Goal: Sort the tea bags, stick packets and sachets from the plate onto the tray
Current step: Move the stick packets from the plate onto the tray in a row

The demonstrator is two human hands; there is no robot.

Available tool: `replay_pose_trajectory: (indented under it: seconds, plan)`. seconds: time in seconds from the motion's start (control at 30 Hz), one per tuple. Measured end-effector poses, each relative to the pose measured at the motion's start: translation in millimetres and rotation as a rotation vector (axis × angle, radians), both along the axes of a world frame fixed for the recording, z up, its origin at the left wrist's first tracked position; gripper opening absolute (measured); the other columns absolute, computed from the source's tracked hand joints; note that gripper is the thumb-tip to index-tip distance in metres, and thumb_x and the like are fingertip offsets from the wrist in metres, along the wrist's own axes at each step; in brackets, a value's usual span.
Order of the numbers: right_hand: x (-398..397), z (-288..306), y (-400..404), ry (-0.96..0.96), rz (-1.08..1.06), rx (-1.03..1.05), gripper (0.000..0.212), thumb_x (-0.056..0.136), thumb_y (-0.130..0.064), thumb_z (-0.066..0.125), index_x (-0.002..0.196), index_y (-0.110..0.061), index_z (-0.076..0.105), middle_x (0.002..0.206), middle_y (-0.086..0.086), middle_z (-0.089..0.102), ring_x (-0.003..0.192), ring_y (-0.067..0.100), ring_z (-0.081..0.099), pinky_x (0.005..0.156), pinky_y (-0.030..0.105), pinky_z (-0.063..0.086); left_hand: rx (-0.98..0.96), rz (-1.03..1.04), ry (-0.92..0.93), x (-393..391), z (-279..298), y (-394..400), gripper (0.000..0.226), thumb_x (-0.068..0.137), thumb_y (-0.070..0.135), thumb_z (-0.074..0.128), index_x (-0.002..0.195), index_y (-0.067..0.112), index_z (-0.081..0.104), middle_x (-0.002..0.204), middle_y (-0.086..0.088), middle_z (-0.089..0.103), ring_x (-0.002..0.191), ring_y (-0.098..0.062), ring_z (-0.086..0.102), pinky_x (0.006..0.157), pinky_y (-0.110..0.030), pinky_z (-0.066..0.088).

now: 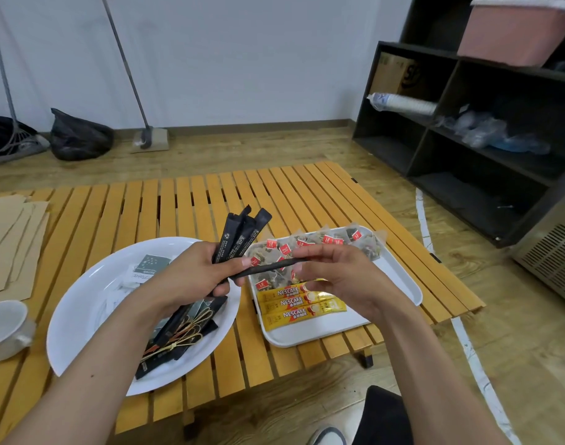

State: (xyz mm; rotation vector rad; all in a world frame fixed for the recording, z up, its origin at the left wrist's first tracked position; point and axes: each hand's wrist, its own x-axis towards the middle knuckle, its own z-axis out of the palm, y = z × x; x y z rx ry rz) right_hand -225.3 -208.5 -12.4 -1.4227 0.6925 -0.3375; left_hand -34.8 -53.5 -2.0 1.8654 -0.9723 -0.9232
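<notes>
A: Hands?
B: Left hand (191, 271) grips a fan of black stick packets (242, 234), ends pointing up and away. Right hand (335, 277) pinches one single black stick packet (268, 268) with curled fingers (302, 268); the left thumb touches its other end. It lies level, above the gap between plate and tray.

A: Plate?
B: Round white plate (82, 303) on the slatted orange wooden bench (191, 200), left of the tray. Holds more black sticks, white and grey-green sachets (147, 266), and bamboo knotted picks (191, 326). The left forearm covers part of it.

A: Tray?
B: White rectangular tray (400, 277), near the plate's right rim. Pyramid tea bags with red tags (306, 244) fill the far end; three yellow Nescafe stick packets (300, 305) lie side by side at the near end. Right hand hides the middle.

A: Surroundings?
B: White cup (4, 326) at the bench's left edge, brown paper envelopes (11, 242) behind it. Dark open shelving unit (467, 130) on the right with a pink plastic bin (515, 30) on top and a sleeve of paper cups (403, 104) inside. Black rubbish bag (78, 136) and a mop head (149, 139) by the far wall.
</notes>
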Motion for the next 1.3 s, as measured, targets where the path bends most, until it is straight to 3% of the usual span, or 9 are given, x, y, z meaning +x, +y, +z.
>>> replay_pose_trajectory:
  seconds: [0.2,0.33,0.47,0.63,0.8,0.9,1.03,1.2,1.3]
  plan:
    - [2.2,-5.0,-0.2,0.093,-0.086,-0.102,0.007,0.092,-0.019,0.074,0.086,-0.016,0.077,0.068,0.000,0.061,0.060,0.011,0.052,0.053,0.023,0.045,-0.001,-0.001,0.073,0.2,-3.5,-1.2,0.038,0.102,0.040,0.054,0.098,0.006,0.071,0.068,-0.001,0.074,0.049,-0.015,0.041,0.049,-0.021,0.036]
    - [2.0,-6.5,-3.1,0.139,-0.147,-0.094,0.012,0.087,-0.025,0.079,0.084,-0.013,0.078,0.071,0.004,0.057,0.060,0.012,0.047,0.053,0.024,0.043,-0.036,0.040,0.059,3.5,-4.3,-1.4,0.045,0.096,0.052,0.057,0.093,0.011,0.073,0.049,-0.002,0.048,0.047,-0.015,0.038,0.049,-0.023,0.034]
    - [0.5,-8.4,-5.7,0.167,-0.153,-0.082,0.022,0.088,-0.026,0.078,0.095,-0.006,0.079,0.072,0.003,0.063,0.063,0.013,0.052,0.054,0.024,0.045,-0.064,0.026,0.047,8.6,-5.7,0.0,0.025,0.090,0.032,0.074,0.090,0.007,0.070,0.048,0.001,0.043,0.046,-0.014,0.036,0.048,-0.020,0.034]
    - [-1.1,-7.7,-6.5,0.163,-0.110,-0.074,0.014,0.089,-0.023,0.078,0.091,-0.009,0.079,0.078,0.001,0.072,0.066,0.011,0.057,0.056,0.023,0.046,-0.085,0.048,-0.007,12.2,-12.6,-1.4,0.013,0.092,0.020,0.074,0.096,0.008,0.072,0.046,0.004,0.048,0.043,-0.013,0.039,0.044,-0.016,0.036]
    - [-1.3,-3.6,1.4,0.322,0.129,-0.172,0.018,0.080,-0.015,0.085,0.095,-0.010,0.078,0.096,0.012,0.078,0.076,0.011,0.067,0.064,0.024,0.051,-0.196,0.110,0.027,11.4,-12.1,-4.7,0.007,0.087,0.015,0.078,0.091,0.011,0.075,0.049,0.000,0.048,0.045,-0.016,0.037,0.045,-0.020,0.032]
    - [8.8,-1.1,13.1,0.256,0.200,-0.187,0.017,0.079,-0.019,0.086,0.094,-0.013,0.080,0.092,0.012,0.077,0.079,0.012,0.069,0.073,0.026,0.054,-0.210,0.072,0.047,1.6,-11.4,-7.8,0.015,0.081,0.015,0.083,0.085,0.007,0.071,0.053,-0.005,0.046,0.044,-0.015,0.035,0.042,-0.020,0.031]
    - [15.2,-0.1,15.8,0.231,0.083,-0.169,0.017,0.079,-0.018,0.086,0.093,-0.011,0.079,0.081,0.001,0.074,0.074,0.010,0.066,0.065,0.022,0.049,-0.227,0.121,0.041,-1.8,-11.3,-12.0,0.024,0.082,0.024,0.083,0.084,0.004,0.070,0.052,-0.004,0.043,0.045,-0.017,0.034,0.042,-0.021,0.030]
    - [6.5,-0.9,5.1,0.074,-0.208,-0.006,0.022,0.083,-0.005,0.081,0.097,-0.005,0.064,0.104,0.018,0.075,0.085,0.028,0.077,0.066,0.030,0.061,-0.148,0.087,0.076,0.6,-11.7,-7.5,0.038,0.075,0.023,0.088,0.091,-0.003,0.066,0.055,-0.004,0.048,0.045,-0.014,0.038,0.043,-0.019,0.035]
    - [5.6,-0.9,4.6,-0.031,-0.216,0.096,0.024,0.080,0.003,0.081,0.093,-0.004,0.062,0.107,0.028,0.073,0.083,0.032,0.078,0.065,0.028,0.063,-0.082,0.021,0.071,-5.0,-11.4,-7.6,0.029,0.077,0.016,0.087,0.089,-0.001,0.066,0.046,0.006,0.054,0.042,-0.011,0.038,0.042,-0.016,0.035]
